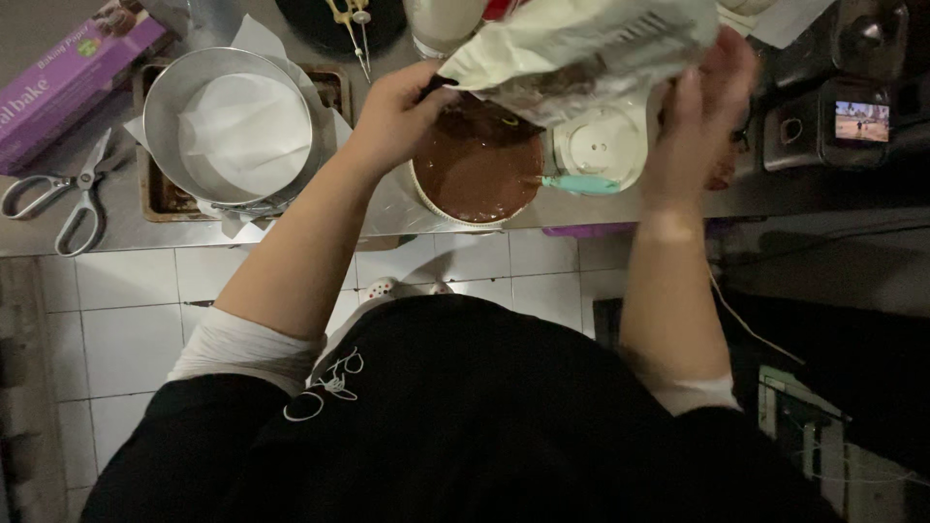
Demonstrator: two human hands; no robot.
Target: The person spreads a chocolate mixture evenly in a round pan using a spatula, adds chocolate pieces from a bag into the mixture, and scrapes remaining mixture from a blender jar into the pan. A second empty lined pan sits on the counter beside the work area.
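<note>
Both my hands hold a crinkled white bag [581, 48] tilted over a white bowl of brown batter [477, 165]. My left hand [392, 116] grips the bag's lower left corner, just above the bowl's rim. My right hand [702, 107] holds the bag's right side, higher up. A teal-handled utensil [581, 184] rests across the bowl's right edge. A white round lid [601, 145] lies right beside the bowl, partly under the bag.
A metal round cake tin lined with white paper [232, 126] sits on a brown tray at left. Scissors [63, 199] and a purple baking-paper box [68, 82] lie far left. A small lit screen [860, 121] stands at right. White floor tiles [126, 320] below.
</note>
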